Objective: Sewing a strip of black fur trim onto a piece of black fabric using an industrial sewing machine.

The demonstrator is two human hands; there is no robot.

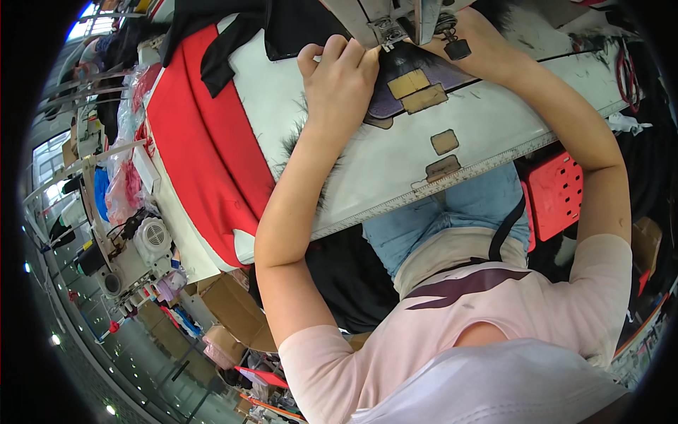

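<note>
Brown cardboard boxes (229, 304) under table (381, 169)

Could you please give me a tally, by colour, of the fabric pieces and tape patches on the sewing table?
Black fabric pieces: 2, one by the red cloth, one under the left hand at the needle
Red cloth: 1
Tan tape patches: 4
Total: 7

A white tabletop (395, 152) is carrying red cloth (198, 141) along its left side, black fabric (296, 25) at the far end, and a sewing machine (395, 18) beside it.
</note>
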